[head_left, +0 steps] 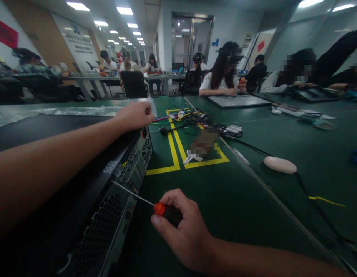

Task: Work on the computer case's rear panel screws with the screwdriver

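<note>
A black desktop computer case (83, 165) lies on the left of the green table, its rear face with vents and ports turned toward the right. My right hand (186, 231) is closed around the red-and-black handle of a screwdriver (159, 209). The thin shaft of the screwdriver reaches left to the rear edge of the case, where its tip seems to touch near a white label (109, 166). My left hand (136, 114) rests over the far rear corner of the case with its fingers curled in. Whatever those fingers hold, if anything, is hidden.
Beyond the case lie tangled cables (204, 118) and a black plug (164, 130) among yellow tape lines (175, 150). A pale computer mouse (280, 164) sits to the right. Co-workers sit across the table, one by a flat panel (238, 100). Clear plastic wrap (80, 110) lies behind the case.
</note>
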{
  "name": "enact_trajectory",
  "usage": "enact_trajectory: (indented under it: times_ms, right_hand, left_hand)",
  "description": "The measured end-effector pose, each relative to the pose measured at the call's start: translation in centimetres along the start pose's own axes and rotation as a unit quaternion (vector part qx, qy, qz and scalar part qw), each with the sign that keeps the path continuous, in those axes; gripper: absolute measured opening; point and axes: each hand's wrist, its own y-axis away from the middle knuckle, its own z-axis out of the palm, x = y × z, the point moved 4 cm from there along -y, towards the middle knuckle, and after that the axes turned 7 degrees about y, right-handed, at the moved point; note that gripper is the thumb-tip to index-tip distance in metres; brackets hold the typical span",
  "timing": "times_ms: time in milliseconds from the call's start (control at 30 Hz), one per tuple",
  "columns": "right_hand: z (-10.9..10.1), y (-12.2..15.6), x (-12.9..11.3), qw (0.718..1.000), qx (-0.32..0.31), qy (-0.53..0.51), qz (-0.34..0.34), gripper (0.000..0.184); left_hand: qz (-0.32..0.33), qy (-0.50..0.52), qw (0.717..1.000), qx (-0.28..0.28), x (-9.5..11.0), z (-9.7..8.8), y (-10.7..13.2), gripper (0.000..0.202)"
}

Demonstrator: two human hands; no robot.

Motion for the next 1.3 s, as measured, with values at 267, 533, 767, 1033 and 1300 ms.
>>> enact_trajectory:
  times_ms: [267, 533, 767, 1033, 1300]
  right_hand:
    - [0.0, 0.0, -0.4, 1.000, 0.002, 0.001, 0.003, 0.012]
    - [-0.5, -0.1, -1.0, 0.999, 0.004, 0.046, -0.027, 0.011]
    - [-0.2, -0.1, -0.6, 0.999, 0.020, 0.023, -0.032, 0.018]
    - [-0.4, -0.2, -0.5, 0.998, 0.019, 0.046, -0.023, 0.012]
    - [-0.5, -0.2, -1.0, 0.995, 0.015, 0.079, -0.053, 0.015]
  left_hand:
    - [0.002, -0.014, 1.000, 0.000, 0.3, 0.0, 0.2, 0.022]
    - [0.008, -0.018, 1.000, 0.004, 0.5, 0.0, 0.4, 0.021]
    - [0.007, -0.025, 1.000, 0.002, 0.5, -0.1, 0.3, 0.020]
    - [0.008, -0.024, 1.000, 0.005, 1.1, -0.5, 0.8, 0.020]
    - [0.017, -0.029, 0.999, 0.003, 0.8, -0.2, 0.5, 0.022]
